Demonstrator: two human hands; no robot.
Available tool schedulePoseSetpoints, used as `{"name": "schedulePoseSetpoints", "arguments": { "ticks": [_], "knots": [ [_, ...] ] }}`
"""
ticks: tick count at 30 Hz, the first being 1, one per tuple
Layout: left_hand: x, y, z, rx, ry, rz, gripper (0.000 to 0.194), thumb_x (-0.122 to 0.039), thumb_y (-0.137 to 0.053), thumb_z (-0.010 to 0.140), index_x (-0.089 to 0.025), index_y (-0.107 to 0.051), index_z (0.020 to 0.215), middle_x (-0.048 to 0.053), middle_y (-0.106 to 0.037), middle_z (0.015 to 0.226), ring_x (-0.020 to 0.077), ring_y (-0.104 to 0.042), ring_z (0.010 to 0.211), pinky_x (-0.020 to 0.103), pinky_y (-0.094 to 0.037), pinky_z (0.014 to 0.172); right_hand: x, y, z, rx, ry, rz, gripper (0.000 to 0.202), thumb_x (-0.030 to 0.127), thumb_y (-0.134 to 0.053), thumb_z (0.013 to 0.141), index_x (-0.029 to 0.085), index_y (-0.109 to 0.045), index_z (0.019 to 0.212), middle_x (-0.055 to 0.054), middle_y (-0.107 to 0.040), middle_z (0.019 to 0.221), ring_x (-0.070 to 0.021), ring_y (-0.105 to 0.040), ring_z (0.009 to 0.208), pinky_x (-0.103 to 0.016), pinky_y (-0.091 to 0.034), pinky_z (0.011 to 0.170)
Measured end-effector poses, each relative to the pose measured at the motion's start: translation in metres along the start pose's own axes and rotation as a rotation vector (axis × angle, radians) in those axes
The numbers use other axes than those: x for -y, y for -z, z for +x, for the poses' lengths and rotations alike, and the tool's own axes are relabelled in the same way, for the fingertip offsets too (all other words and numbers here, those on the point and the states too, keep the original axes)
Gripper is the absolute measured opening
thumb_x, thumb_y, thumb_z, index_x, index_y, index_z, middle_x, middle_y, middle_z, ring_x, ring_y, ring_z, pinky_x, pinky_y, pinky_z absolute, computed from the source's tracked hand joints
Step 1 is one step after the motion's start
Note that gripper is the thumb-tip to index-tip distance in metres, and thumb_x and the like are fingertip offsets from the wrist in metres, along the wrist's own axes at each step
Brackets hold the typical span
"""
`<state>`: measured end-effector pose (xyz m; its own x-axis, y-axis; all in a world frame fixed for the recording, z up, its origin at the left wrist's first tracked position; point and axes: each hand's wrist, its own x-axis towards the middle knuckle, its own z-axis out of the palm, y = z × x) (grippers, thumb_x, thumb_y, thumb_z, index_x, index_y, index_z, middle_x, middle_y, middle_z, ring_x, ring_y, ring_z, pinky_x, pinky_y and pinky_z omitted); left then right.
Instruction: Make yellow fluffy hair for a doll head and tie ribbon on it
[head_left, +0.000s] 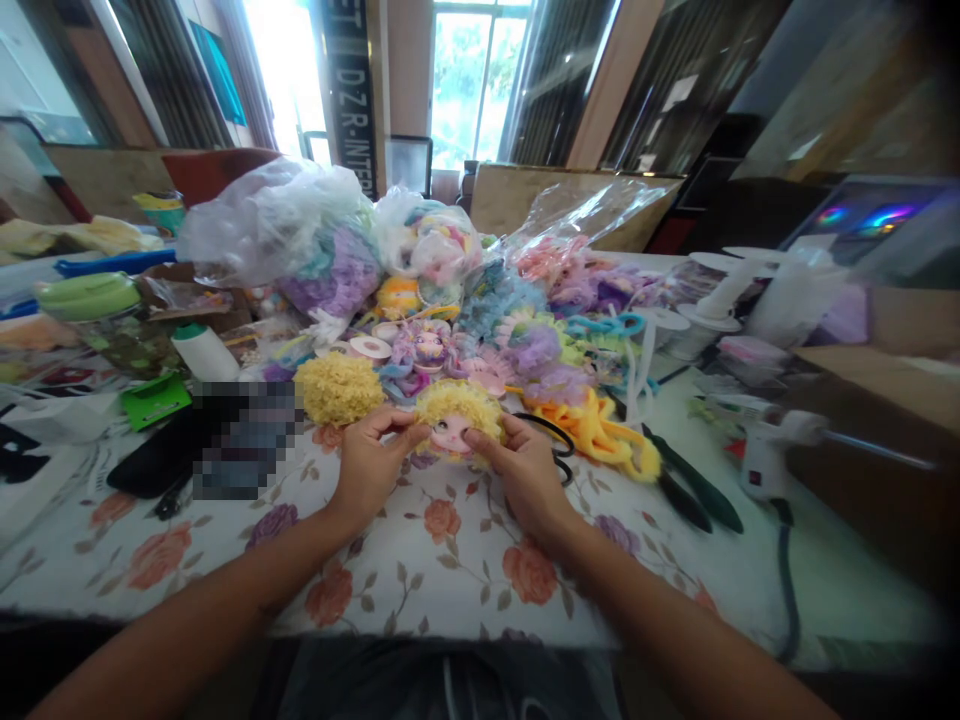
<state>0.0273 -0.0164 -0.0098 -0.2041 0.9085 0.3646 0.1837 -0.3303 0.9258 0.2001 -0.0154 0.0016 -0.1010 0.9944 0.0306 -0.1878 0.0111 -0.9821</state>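
As both hands (371, 462) (529, 473) pinch a doll face (447, 434), yellow-haired, one eye apparently covered

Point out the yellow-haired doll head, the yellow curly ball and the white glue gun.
Yellow-haired doll head (447, 434): head view, on its face.
Yellow curly ball (339, 389): head view, middle of its curls.
White glue gun (768, 458): head view, on its body.

Counts Ran Mostly to One

There were one left hand (371, 465), one right hand (527, 477), one yellow-curled doll face (448, 431), one fluffy yellow ball (339, 388), one white thread cone (206, 353), one glue gun (772, 453), one green-lidded jar (105, 315) and two dark tool handles (709, 487).
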Motion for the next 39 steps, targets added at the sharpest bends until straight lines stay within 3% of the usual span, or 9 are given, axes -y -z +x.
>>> {"name": "schedulePoseSetpoints", "arguments": {
  "ticks": [3,8,15,18,20,23,27,33,39],
  "knots": [
    [0.0,0.005,0.006,-0.001,0.071,-0.088,0.033,-0.035,-0.074,0.07,-0.02,-0.069,0.099,0.004,-0.067,0.094,0.0168,-0.061,0.085,0.028,-0.048,0.078,0.002,0.003,0.003,-0.01,0.002,-0.011,0.035,0.041,-0.074,0.069,0.019,-0.064,0.094,-0.001,-0.067,0.08,-0.0149,-0.061,0.068,-0.025,-0.048,0.062],
    [-0.003,0.025,0.027,-0.254,-0.055,-0.226,0.035,-0.032,-0.066,0.079,-0.021,-0.059,0.111,0.003,-0.064,0.092,0.0134,-0.061,0.087,0.025,-0.047,0.081,0.008,0.019,0.01,0.061,-0.085,-0.204,0.034,0.042,-0.074,0.07,0.016,-0.063,0.089,0.005,-0.052,0.06,-0.0071,-0.042,0.049,-0.019,-0.03,0.045],
    [-0.003,0.086,0.072,-0.524,-0.279,0.157,0.037,-0.019,-0.063,0.074,-0.021,-0.054,0.11,0.004,-0.06,0.101,0.0162,-0.058,0.098,0.028,-0.046,0.086,0.01,0.022,0.026,0.228,-0.146,-0.491,0.043,0.051,-0.068,0.071,0.016,-0.061,0.096,0.005,-0.052,0.057,-0.0093,-0.048,0.043,-0.02,-0.033,0.041],
    [-0.001,0.109,0.083,-0.365,-0.206,0.382,0.039,-0.028,-0.064,0.074,-0.019,-0.055,0.11,0.008,-0.059,0.11,0.0214,-0.056,0.105,0.034,-0.046,0.089,0.012,0.018,0.028,0.276,-0.066,-0.738,0.041,0.055,-0.054,0.08,0.018,-0.061,0.096,0.001,-0.059,0.056,-0.0159,-0.056,0.043,-0.026,-0.04,0.043],
    [-0.001,0.114,0.083,-0.14,-0.201,0.588,0.049,-0.036,-0.066,0.073,-0.017,-0.054,0.116,0.011,-0.056,0.118,0.0262,-0.052,0.113,0.041,-0.041,0.097,0.017,0.017,0.028,0.243,0.159,-1.017,0.038,0.052,-0.05,0.083,0.018,-0.063,0.093,-0.003,-0.065,0.06,-0.02,-0.061,0.051,-0.029,-0.043,0.049],
    [-0.001,0.107,0.076,0.152,-0.226,0.866,0.074,-0.044,-0.074,0.064,-0.02,-0.049,0.129,0.015,-0.044,0.134,0.0335,-0.042,0.125,0.048,-0.032,0.105,0.026,0.022,0.03,0.086,0.501,-1.332,0.036,0.049,-0.05,0.085,0.019,-0.068,0.092,-0.009,-0.07,0.075,-0.0239,-0.065,0.065,-0.031,-0.043,0.056],
    [0.003,0.084,0.063,0.33,-0.244,1.109,0.085,-0.04,-0.077,0.061,-0.024,-0.043,0.137,0.017,-0.031,0.146,0.0403,-0.026,0.135,0.055,-0.027,0.107,0.035,0.03,0.037,0.089,0.604,-1.298,0.033,0.045,-0.046,0.089,0.021,-0.068,0.088,-0.005,-0.07,0.072,-0.0191,-0.063,0.058,-0.029,-0.043,0.055],
    [0.006,0.073,0.066,0.296,-0.225,1.138,0.039,-0.01,-0.057,0.069,-0.018,-0.063,0.107,0.014,-0.058,0.115,0.029,-0.055,0.106,0.039,-0.047,0.087,0.033,0.033,0.035,0.195,0.581,-1.143,0.027,0.04,-0.049,0.089,0.021,-0.068,0.087,-0.004,-0.07,0.07,-0.0171,-0.062,0.056,-0.029,-0.046,0.056],
    [-0.038,0.1,0.105,0.01,-0.255,0.554,0.03,-0.019,-0.062,0.064,-0.015,-0.064,0.093,0.006,-0.068,0.09,0.0244,-0.061,0.084,0.036,-0.05,0.079,0.042,0.023,0.039,0.162,0.49,-0.919,0.027,0.042,-0.053,0.087,0.021,-0.068,0.093,-0.004,-0.07,0.071,-0.0186,-0.064,0.061,-0.029,-0.049,0.056]
  ]
}}
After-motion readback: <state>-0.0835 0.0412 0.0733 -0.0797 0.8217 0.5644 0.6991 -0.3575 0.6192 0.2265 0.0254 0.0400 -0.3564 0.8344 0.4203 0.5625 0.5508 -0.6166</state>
